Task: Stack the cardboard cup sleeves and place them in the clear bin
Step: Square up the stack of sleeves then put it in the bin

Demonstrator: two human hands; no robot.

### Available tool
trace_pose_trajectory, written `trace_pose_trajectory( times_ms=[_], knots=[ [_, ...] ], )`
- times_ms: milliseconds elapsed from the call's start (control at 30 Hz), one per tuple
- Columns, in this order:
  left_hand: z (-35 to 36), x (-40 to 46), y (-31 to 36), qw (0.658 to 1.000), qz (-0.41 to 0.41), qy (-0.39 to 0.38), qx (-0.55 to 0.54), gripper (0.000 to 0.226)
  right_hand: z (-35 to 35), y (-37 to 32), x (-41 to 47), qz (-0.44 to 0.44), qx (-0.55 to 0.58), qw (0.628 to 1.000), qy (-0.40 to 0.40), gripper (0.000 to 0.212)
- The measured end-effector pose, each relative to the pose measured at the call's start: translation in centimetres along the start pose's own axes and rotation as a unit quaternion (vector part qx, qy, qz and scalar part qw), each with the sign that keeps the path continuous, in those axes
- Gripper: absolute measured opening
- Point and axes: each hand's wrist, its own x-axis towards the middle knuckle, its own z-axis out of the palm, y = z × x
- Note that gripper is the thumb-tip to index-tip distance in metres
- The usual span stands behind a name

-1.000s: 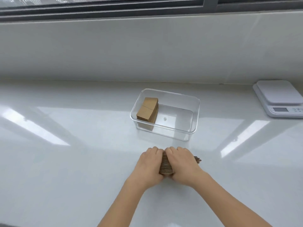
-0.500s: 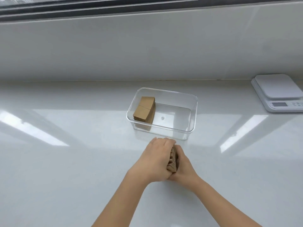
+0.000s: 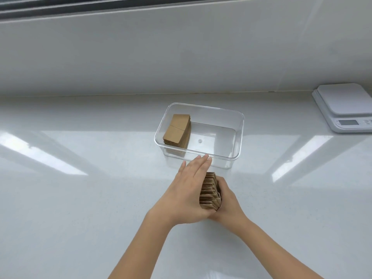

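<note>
A stack of brown cardboard cup sleeves (image 3: 209, 191) stands on edge between my two hands, just in front of the clear bin (image 3: 238, 137). My left hand (image 3: 186, 190) presses flat against the stack's left side, fingers straight and reaching toward the bin's near wall. My right hand (image 3: 227, 200) cups the stack from the right. Inside the bin, another stack of sleeves (image 3: 177, 130) leans against the left wall; the bin's right part holds nothing.
A white digital kitchen scale (image 3: 344, 106) sits at the far right of the glossy white counter (image 3: 80, 198). A white wall and a window frame run along the back.
The stack lay flat under both hands a second ago; it has since been turned on edge and squeezed between the palms. My left fingers have straightened toward the bin.
</note>
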Motion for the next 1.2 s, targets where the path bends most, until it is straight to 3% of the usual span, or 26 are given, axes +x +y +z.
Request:
trace_pose_trajectory(
  times_ms=[200, 367, 567, 633, 700, 767, 833, 1200],
  knots=[
    [0.3, -0.6, 0.3, 0.997, -0.028, -0.013, 0.066, 0.116, 0.1, -0.2, -0.1, -0.007, 0.024, 1.000, 0.004, 0.083],
    [0.6, -0.6, 1.1, 0.998, -0.040, -0.025, 0.045, 0.116, 0.0, -0.5, -0.4, -0.028, 0.039, 0.999, -0.008, 0.098],
    [0.1, -0.6, 2.4, 0.999, -0.006, -0.020, 0.037, 0.101, -0.2, -1.1, -0.6, -0.021, 0.025, 0.999, -0.001, 0.069],
    [-1.0, -1.1, 2.0, 0.997, -0.033, -0.011, -0.071, 0.084, -0.2, -0.9, -0.6, -0.016, 0.021, 1.000, 0.009, 0.066],
    [-2.2, -1.6, 1.1, 0.989, -0.026, 0.049, -0.135, 0.041, -0.2, -0.6, -0.5, -0.013, 0.017, 1.000, 0.008, 0.072],
    [-2.7, -1.6, 0.2, 0.993, 0.027, 0.104, -0.055, 0.012, -0.2, -0.5, -0.4, -0.011, 0.016, 1.000, 0.005, 0.076],
    [-2.6, -1.4, -0.1, 0.994, 0.047, 0.099, -0.021, 0.003, -0.3, -0.5, -0.3, -0.008, 0.018, 1.000, 0.005, 0.077],
    [-2.5, -1.1, 0.6, 0.996, 0.026, 0.073, -0.034, 0.014, -0.2, -0.5, -0.3, 0.006, 0.025, 1.000, -0.002, 0.078]
  ],
)
